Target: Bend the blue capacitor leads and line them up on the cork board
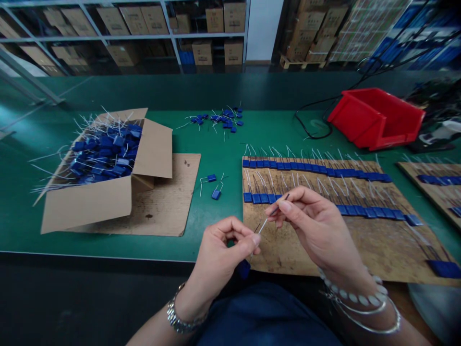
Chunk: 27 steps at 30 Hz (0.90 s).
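My left hand [230,247] pinches the wire leads of a blue block-shaped component [244,269], which hangs below my fingers at the table's front edge. One pale lead [263,226] rises from that pinch toward my right hand [309,221]. Between its thumb and fingertips, my right hand grips a thin black sleeve [283,203], which lines up with the pale lead; whether the lead is inside it is hidden. Under my right hand lies a brown board [288,245] bearing two rows of blue components [360,211] with their leads pointing away from me.
An open cardboard box [86,204] full of blue components stands at left on a cardboard sheet [183,192]. Two loose components [216,194] lie between box and board, and a small pile [226,117] behind. A red bin [374,120] and second board [414,173] are at right.
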Motion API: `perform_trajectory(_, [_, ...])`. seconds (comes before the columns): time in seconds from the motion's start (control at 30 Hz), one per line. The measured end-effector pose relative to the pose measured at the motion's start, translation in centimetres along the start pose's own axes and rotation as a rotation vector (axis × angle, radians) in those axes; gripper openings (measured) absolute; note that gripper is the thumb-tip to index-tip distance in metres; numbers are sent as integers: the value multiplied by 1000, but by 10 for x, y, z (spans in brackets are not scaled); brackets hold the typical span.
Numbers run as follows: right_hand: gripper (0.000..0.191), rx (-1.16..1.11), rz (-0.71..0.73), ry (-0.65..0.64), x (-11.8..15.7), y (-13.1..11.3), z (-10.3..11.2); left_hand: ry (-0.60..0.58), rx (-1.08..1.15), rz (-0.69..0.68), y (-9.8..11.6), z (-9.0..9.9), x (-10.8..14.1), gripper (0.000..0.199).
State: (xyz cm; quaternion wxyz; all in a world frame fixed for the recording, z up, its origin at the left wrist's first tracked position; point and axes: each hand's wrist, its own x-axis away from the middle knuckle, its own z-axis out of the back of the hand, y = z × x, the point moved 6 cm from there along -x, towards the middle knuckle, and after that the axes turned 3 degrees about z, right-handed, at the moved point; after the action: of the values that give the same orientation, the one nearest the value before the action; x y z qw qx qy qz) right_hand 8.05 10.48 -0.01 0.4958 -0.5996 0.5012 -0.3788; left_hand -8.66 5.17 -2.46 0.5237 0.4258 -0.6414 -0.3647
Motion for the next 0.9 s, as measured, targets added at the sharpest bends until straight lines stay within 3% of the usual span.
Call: perform_trajectory(0.9, [9, 9, 7, -52, 1, -1, -6, -6, -15, 1, -3, 2, -1, 27])
